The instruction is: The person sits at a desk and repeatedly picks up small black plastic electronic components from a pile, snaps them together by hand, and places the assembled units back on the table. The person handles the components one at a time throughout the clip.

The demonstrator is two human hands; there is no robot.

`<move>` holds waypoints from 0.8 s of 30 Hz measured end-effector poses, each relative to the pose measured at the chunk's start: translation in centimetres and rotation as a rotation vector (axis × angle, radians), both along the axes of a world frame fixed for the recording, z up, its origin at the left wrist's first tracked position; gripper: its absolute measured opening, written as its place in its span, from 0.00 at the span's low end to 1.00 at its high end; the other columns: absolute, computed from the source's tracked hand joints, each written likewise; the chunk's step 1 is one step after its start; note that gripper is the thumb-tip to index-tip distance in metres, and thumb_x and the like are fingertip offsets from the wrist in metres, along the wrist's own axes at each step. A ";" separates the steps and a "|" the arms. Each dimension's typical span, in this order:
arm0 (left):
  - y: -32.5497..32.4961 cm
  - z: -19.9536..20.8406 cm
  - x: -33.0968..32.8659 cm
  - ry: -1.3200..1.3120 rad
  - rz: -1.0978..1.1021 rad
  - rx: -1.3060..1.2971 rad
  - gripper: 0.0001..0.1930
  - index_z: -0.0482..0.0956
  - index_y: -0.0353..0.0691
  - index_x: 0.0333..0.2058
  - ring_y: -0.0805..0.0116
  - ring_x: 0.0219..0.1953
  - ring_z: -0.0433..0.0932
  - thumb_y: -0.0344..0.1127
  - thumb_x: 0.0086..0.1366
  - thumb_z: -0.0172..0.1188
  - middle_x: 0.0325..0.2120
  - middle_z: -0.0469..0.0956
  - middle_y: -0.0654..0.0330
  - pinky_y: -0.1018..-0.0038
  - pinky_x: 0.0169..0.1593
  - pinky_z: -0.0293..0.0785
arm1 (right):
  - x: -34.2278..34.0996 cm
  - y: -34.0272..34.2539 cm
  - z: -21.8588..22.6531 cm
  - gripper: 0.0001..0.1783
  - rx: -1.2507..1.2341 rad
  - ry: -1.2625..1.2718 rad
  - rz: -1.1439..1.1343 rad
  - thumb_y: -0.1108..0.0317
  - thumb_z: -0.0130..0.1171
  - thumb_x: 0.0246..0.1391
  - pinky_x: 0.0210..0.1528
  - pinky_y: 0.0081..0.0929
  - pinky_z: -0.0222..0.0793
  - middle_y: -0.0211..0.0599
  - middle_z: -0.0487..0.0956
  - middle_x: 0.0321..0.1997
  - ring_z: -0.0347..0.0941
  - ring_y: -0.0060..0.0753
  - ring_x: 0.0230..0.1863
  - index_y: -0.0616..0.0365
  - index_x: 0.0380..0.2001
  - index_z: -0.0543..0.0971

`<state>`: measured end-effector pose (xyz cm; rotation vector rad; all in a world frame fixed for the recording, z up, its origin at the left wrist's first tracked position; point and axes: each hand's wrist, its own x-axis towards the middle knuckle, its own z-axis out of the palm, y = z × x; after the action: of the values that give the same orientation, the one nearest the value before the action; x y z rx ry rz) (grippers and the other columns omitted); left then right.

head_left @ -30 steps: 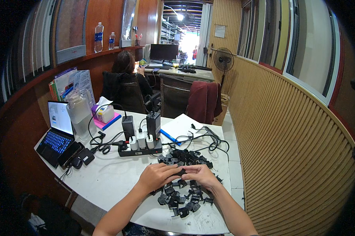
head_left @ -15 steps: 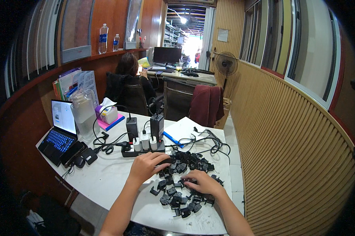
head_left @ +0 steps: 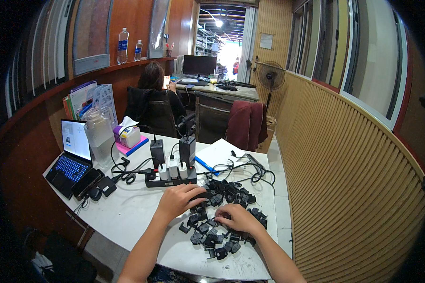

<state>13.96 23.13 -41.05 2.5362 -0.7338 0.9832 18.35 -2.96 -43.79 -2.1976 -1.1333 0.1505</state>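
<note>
Small black plastic clip-like pieces (head_left: 215, 238) lie in a loose heap on the white table (head_left: 127, 212). At the heap's left edge, my left hand (head_left: 180, 200) is closed, thumb below and fingers above, on a dark stack of black plastic pieces (head_left: 203, 195). To its right and a little nearer, my right hand (head_left: 238, 218) hovers low over the heap, fingers curled in toward the thumb. Whatever lies between those fingertips is hidden or too small to make out.
Beyond my hands stands a black power strip (head_left: 172, 181) with white chargers and black adapters. Tangled black cables (head_left: 257, 172) lie behind the heap. Leftward are a laptop (head_left: 73, 158), a water pitcher (head_left: 101, 137) and a tissue pack (head_left: 129, 136). A seated person (head_left: 153, 96) holds a phone.
My right hand has shifted slightly left, its fingers curling more. My left hand stays nearly in place with the black pieces.
</note>
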 end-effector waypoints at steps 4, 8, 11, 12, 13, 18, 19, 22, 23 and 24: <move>-0.1 -0.1 0.0 0.013 0.004 0.014 0.15 0.86 0.49 0.45 0.62 0.40 0.86 0.46 0.62 0.71 0.41 0.86 0.61 0.68 0.42 0.83 | 0.0 0.1 -0.5 0.12 0.126 -0.001 -0.043 0.64 0.65 0.62 0.44 0.40 0.76 0.50 0.83 0.36 0.81 0.49 0.38 0.63 0.40 0.82; -0.1 0.0 0.0 0.013 -0.006 0.002 0.15 0.86 0.48 0.45 0.61 0.40 0.86 0.46 0.63 0.71 0.42 0.85 0.60 0.67 0.42 0.83 | 0.3 -0.1 -0.5 0.11 0.209 -0.033 -0.120 0.66 0.65 0.61 0.44 0.37 0.76 0.46 0.82 0.36 0.81 0.47 0.38 0.62 0.41 0.81; -0.1 0.0 0.0 0.009 -0.010 -0.015 0.15 0.85 0.47 0.45 0.61 0.39 0.86 0.46 0.63 0.70 0.41 0.85 0.60 0.67 0.41 0.83 | 0.5 -0.2 -0.4 0.10 0.293 -0.022 -0.165 0.68 0.64 0.63 0.40 0.30 0.76 0.41 0.82 0.38 0.80 0.35 0.34 0.62 0.42 0.79; -0.2 0.1 0.0 0.008 -0.008 -0.024 0.15 0.85 0.46 0.45 0.61 0.39 0.86 0.46 0.63 0.70 0.41 0.85 0.60 0.67 0.41 0.83 | 0.6 -0.1 -0.3 0.10 0.288 0.049 -0.198 0.68 0.64 0.63 0.39 0.28 0.76 0.40 0.82 0.39 0.80 0.31 0.33 0.62 0.43 0.79; -0.2 0.1 0.0 0.007 -0.006 -0.032 0.15 0.85 0.46 0.45 0.60 0.38 0.86 0.46 0.63 0.70 0.41 0.85 0.60 0.67 0.41 0.83 | 0.6 -0.1 -0.3 0.11 0.284 0.120 -0.231 0.68 0.64 0.64 0.37 0.26 0.76 0.38 0.82 0.41 0.80 0.26 0.32 0.62 0.44 0.79; -0.3 0.2 -0.1 0.007 0.007 -0.040 0.16 0.85 0.45 0.45 0.60 0.38 0.86 0.45 0.63 0.71 0.40 0.85 0.60 0.67 0.40 0.82 | 0.3 0.3 -0.5 0.10 0.680 0.405 -0.234 0.76 0.51 0.70 0.35 0.20 0.73 0.36 0.81 0.39 0.78 0.21 0.33 0.60 0.49 0.79; -0.4 0.2 -0.1 0.008 0.007 -0.048 0.16 0.85 0.45 0.45 0.60 0.38 0.86 0.45 0.63 0.71 0.40 0.85 0.60 0.67 0.39 0.82 | 0.4 0.3 -0.5 0.12 0.672 0.440 -0.260 0.76 0.49 0.70 0.36 0.20 0.74 0.37 0.81 0.40 0.78 0.22 0.33 0.61 0.50 0.79; -0.4 0.2 -0.1 0.021 0.012 -0.047 0.16 0.84 0.44 0.45 0.60 0.38 0.86 0.45 0.63 0.71 0.41 0.85 0.60 0.67 0.39 0.82 | 0.9 0.1 -0.6 0.16 0.686 0.528 -0.231 0.76 0.44 0.69 0.39 0.22 0.75 0.39 0.82 0.42 0.79 0.24 0.35 0.65 0.52 0.79; -0.4 0.1 -0.1 0.015 0.009 -0.045 0.16 0.84 0.44 0.45 0.60 0.38 0.86 0.45 0.64 0.70 0.41 0.85 0.60 0.67 0.39 0.82 | 1.1 0.1 -0.6 0.18 0.719 0.541 -0.234 0.76 0.42 0.69 0.40 0.23 0.75 0.40 0.82 0.43 0.79 0.25 0.36 0.67 0.53 0.79; -0.4 0.1 -0.1 0.014 0.007 -0.042 0.16 0.84 0.44 0.46 0.60 0.38 0.86 0.45 0.64 0.70 0.41 0.85 0.60 0.67 0.39 0.82 | 1.2 0.1 -0.7 0.19 0.752 0.555 -0.238 0.75 0.41 0.69 0.41 0.23 0.75 0.41 0.83 0.44 0.79 0.26 0.37 0.68 0.54 0.79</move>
<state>13.89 22.78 -40.92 2.5085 -0.6930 0.9717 19.54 -2.90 -44.46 -1.4609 -0.4896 0.1795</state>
